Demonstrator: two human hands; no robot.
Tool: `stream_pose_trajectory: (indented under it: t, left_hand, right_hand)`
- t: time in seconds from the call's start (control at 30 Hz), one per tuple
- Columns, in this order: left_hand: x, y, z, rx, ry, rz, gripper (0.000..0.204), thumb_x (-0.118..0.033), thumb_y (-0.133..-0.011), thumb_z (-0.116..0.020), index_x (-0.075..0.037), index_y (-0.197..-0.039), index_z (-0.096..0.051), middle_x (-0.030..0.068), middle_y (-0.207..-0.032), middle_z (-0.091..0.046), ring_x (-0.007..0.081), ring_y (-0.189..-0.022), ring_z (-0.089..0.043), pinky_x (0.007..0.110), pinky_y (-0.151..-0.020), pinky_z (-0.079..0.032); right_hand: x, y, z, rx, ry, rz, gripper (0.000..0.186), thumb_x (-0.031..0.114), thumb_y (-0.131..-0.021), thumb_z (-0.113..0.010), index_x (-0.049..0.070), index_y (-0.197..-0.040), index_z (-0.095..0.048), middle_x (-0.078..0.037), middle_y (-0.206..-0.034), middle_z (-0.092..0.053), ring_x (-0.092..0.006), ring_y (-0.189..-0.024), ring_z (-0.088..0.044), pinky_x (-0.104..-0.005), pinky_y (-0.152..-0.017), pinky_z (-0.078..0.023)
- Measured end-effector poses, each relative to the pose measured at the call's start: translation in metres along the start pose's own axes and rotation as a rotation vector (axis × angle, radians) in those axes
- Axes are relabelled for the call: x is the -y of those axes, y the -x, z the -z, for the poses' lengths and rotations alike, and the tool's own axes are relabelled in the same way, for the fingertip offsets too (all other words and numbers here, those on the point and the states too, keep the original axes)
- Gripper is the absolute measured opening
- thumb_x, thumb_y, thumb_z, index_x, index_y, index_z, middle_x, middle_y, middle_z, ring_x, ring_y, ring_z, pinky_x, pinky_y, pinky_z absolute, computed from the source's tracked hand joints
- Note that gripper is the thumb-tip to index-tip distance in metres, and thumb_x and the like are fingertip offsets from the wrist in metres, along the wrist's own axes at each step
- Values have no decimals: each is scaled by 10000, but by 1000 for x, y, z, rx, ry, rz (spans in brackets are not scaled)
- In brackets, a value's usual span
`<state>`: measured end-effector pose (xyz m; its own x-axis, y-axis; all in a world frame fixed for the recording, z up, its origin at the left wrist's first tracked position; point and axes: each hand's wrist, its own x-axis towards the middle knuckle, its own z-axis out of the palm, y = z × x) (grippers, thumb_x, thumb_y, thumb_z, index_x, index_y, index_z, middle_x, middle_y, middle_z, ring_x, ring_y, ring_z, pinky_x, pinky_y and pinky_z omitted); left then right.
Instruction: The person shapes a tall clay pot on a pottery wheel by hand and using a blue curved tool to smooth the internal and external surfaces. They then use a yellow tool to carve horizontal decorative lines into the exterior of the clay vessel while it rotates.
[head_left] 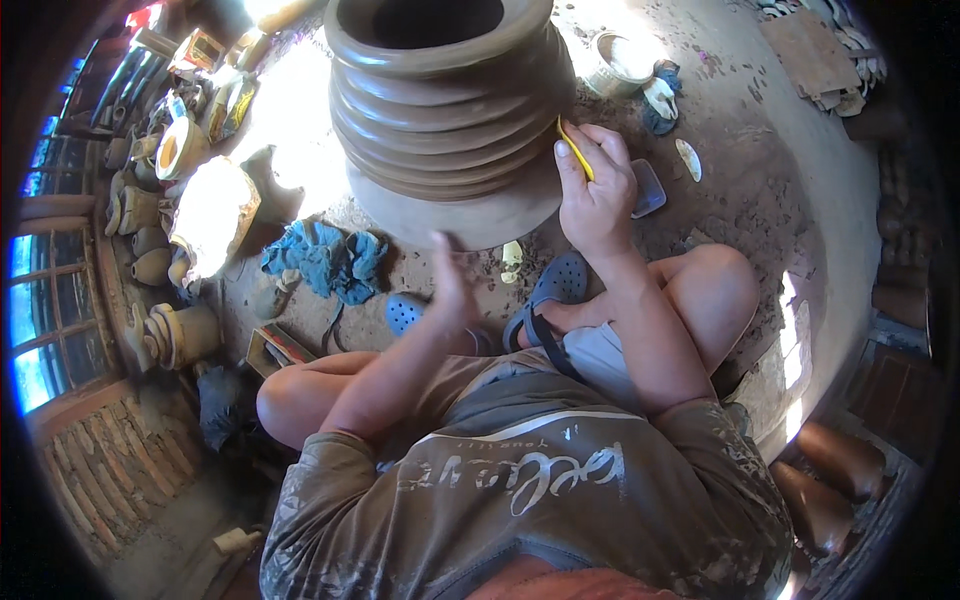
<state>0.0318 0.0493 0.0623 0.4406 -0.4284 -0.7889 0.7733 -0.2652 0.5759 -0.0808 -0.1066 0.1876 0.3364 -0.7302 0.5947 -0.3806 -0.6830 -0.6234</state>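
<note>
A large brown clay pot (450, 110) with a wide rolled rim and ridges around its wall stands on a round, pale wheel disc (465, 222). My right hand (597, 190) pinches a thin yellow scraper (577, 150) between thumb and fingers. The scraper's tip meets the lower right of the ridged wall, or lies very close to it. Just below the front edge of the disc is my left hand (452, 285), seen edge-on and slightly blurred. Its fingers stretch out toward the disc and it holds nothing that I can see.
A crumpled blue cloth (325, 260) lies left of the disc. To the right are a small clear plastic tub (648, 188) and a pale bucket (618, 65). Pale yellow scraps (512, 262) lie on the ground. Clay pots (180, 335) crowd the left wall.
</note>
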Motion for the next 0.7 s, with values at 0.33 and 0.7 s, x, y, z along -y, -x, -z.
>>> stream_pose_trajectory:
  t: [0.33,0.7]
  left_hand:
    - [33,-2,7,83,-115,-67,888,-772,-960,-335,-58,-1486,-390,195,-1475,-442,375,-1320,-478,543,-1077,-390]
    - [-29,-61,29,-65,55,-275,842,-685,-1026,-191,-53,-1583,-184,154,-1613,-312,339,-1444,-372,537,-1174,-310]
  right_hand:
    - [2,2,-2,14,-36,-25,249,148,-954,-656,0,-1145,-716,-148,-1037,-655,-316,-949,-636,-393,-843,-509]
    - [4,2,-4,-18,-36,50,248,138,-946,-660,-5,-1141,-716,-141,-1030,-645,-311,-961,-622,-388,-859,-499]
